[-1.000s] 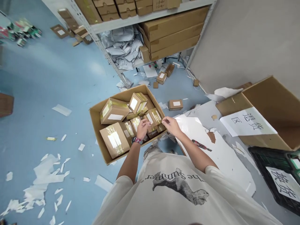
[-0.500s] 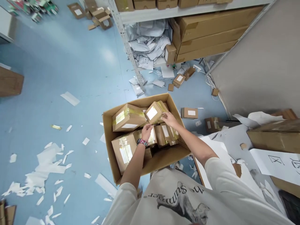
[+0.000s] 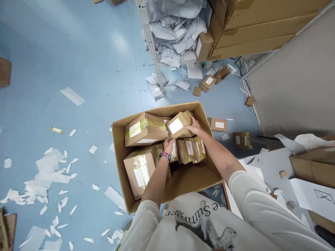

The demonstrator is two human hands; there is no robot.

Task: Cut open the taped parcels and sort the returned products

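Observation:
An open cardboard carton (image 3: pixel 193 174) holds several smaller taped boxes with white labels. My right hand (image 3: pixel 193 127) is wrapped round the right side of a small labelled box (image 3: pixel 176 126) near the carton's far side. My left hand (image 3: pixel 168 144), with a patterned band at the wrist, is closed just below that box, over another labelled box (image 3: pixel 173 151); what its fingers hold, if anything, is too small to tell. Large taped boxes (image 3: pixel 141 170) fill the carton's left part, and upright small boxes (image 3: pixel 190 148) stand right of my left hand.
Ahead is a shelf post (image 3: pixel 151 45), with grey mailing bags (image 3: pixel 178 31) and long cartons (image 3: pixel 261 31) beyond. Paper scraps (image 3: pixel 49 174) litter the blue floor at left. Small boxes (image 3: pixel 218 124) lie right of the carton; a paper-strewn surface (image 3: pixel 274 160) is at right.
My right hand has shifted from the box's lower corner to its right side, and the box is turned slightly. My left hand stays low beside it. The view has moved closer.

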